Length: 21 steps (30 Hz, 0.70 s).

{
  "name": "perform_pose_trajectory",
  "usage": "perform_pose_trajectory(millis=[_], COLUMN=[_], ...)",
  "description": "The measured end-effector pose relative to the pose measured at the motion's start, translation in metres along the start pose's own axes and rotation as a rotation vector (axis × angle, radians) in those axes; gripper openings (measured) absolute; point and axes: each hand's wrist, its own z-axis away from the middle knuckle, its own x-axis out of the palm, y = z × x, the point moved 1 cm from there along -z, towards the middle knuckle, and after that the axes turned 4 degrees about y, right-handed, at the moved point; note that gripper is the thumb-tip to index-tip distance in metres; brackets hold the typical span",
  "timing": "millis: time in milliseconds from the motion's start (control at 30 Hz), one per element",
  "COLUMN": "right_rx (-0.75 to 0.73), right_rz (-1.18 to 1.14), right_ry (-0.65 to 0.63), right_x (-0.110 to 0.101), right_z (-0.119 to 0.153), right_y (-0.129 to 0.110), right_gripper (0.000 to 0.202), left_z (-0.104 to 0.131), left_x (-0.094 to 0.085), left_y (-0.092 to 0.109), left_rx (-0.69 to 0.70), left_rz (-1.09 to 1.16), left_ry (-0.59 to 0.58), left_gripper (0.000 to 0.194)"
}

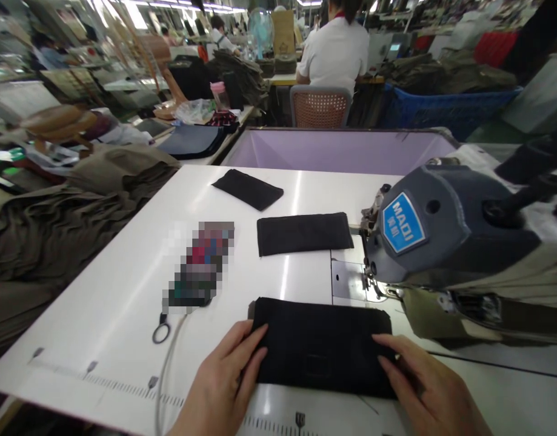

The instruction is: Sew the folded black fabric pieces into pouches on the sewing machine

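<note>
A black rectangular fabric piece lies at the front of the white table, held at both short ends. My left hand pinches its left edge between thumb and fingers. At the right edge, my right hand grips the cloth the same way. Behind it, close to the sewing machine's needle area, rests a second black fabric piece. Another folded black piece sits at an angle farther back. The grey-blue sewing machine with its metal needle plate stands to the right.
A blurred-out phone-like object with a ring and a cable lies on the left of the white table. Dark brown cloth is heaped beyond the left edge. A lilac-lined bin stands behind; a person sits farther back.
</note>
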Motion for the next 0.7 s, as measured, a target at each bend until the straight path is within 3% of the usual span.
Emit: perform_pose_trajectory(millis=[600, 700], right_rx=[0.131, 0.163], right_rz=[-0.057, -0.066], right_ry=[-0.040, -0.005], right_x=[0.004, 0.003], right_z=[-0.003, -0.004], right_y=[-0.002, -0.005], right_gripper=[0.019, 0.019], left_z=[0.007, 0.008], left_x=[0.003, 0.004], left_y=[-0.011, -0.012], left_rx=[-0.048, -0.018], left_rz=[-0.043, -0.050], left_ry=[-0.066, -0.032], left_gripper=[0.029, 0.028])
